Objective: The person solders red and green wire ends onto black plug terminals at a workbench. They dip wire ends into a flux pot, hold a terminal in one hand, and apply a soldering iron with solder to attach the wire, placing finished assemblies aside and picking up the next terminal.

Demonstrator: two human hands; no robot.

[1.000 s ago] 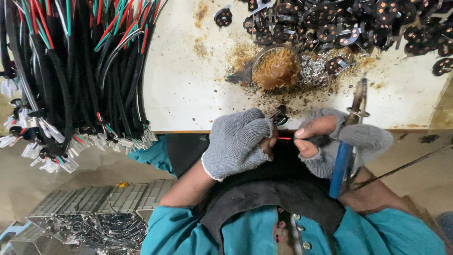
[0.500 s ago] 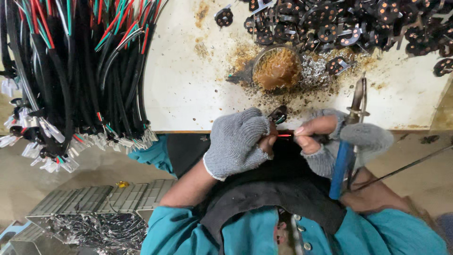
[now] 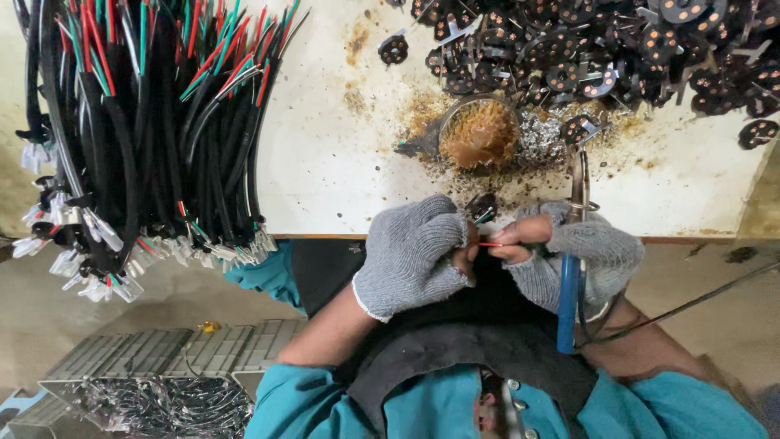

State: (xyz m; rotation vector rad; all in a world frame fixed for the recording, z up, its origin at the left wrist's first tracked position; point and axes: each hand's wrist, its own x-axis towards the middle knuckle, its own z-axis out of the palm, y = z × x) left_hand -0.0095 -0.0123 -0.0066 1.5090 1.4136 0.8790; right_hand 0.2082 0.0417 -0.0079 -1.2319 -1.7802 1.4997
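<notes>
Pinching a thin red wire (image 3: 490, 244) between both gloved hands at the tabletop (image 3: 341, 162) edge, the left hand (image 3: 414, 256) closes its grip on the wire's near end while the right hand (image 3: 569, 252) grips the other end and also clasps a blue-handled soldering iron (image 3: 569, 284). Since half a second ago, little has shifted; the hands stay pressed together.

A: Left of bench (image 3: 341, 154)?
B: Cable bundle (image 3: 146, 130), black sheaths with red, green and white cores, white connectors (image 3: 89, 260) hanging past the edge.
A: Top right?
B: Heap of black discs (image 3: 617, 49) with copper spots.
A: Centre?
B: Round brown-crusted tin (image 3: 479, 134), silvery scraps (image 3: 536, 138) just beside it.
A: Lower left?
B: Grey trays (image 3: 187, 358).
</notes>
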